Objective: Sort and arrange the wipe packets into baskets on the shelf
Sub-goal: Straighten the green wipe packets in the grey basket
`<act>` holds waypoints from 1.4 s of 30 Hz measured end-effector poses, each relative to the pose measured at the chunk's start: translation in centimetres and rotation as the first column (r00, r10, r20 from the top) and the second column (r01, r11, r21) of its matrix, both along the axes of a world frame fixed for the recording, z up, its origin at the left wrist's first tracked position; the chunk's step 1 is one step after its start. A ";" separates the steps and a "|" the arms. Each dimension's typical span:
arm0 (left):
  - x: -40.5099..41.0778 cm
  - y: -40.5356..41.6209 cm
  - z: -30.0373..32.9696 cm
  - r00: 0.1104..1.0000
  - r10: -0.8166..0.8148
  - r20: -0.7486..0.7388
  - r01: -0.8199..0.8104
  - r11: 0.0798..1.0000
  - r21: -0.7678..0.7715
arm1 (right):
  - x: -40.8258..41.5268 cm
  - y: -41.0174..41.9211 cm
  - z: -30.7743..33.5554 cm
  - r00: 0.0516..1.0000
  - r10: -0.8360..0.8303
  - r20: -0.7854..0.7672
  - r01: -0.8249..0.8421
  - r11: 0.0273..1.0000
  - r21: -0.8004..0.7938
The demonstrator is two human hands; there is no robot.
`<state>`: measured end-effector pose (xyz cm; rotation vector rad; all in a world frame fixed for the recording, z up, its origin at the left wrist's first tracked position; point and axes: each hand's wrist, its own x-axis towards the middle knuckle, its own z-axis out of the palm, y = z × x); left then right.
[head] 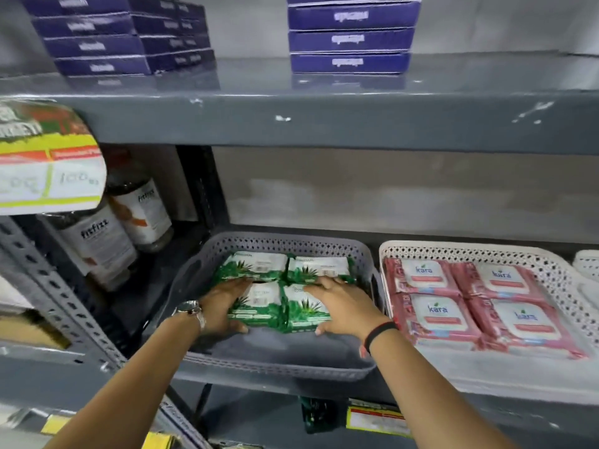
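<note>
A grey perforated basket sits on the middle shelf and holds several green-and-white wipe packets laid flat in a block. My left hand grips the left side of the front green packets, thumb under their front edge. From the other side, my right hand presses on the front right packet, fingers spread over its top. To the right, a white perforated basket holds several pink wipe packets laid flat.
Dark bottles stand on the shelf left of the grey basket. Purple boxes are stacked on the shelf above. Another white basket shows at the far right. A perforated shelf upright runs down the left.
</note>
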<state>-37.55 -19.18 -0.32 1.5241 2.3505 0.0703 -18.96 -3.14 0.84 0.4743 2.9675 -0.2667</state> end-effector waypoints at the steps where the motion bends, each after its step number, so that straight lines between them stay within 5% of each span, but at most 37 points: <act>1: -0.2 0.1 -0.4 1.000 0.000 -0.004 0.000 1.000 0.017 | 0.0 -0.1 -0.1 1.000 -0.009 -0.010 0.009 1.000 0.016; 11: -1.4 0.2 -1.2 0.994 -0.056 -0.090 0.052 0.998 -0.042 | 0.3 -0.6 -0.7 0.992 -0.029 0.126 0.035 0.998 -0.049; 37: -1.8 0.4 -0.2 0.995 -0.054 -0.089 0.048 0.997 -0.067 | -0.1 -1.3 -1.9 0.992 -0.060 0.108 0.073 0.990 -0.121; 42: -1.7 1.1 0.7 0.992 0.121 0.031 -0.125 0.983 0.134 | -1.7 -1.3 -1.0 0.979 -0.183 -0.089 0.165 0.971 -0.174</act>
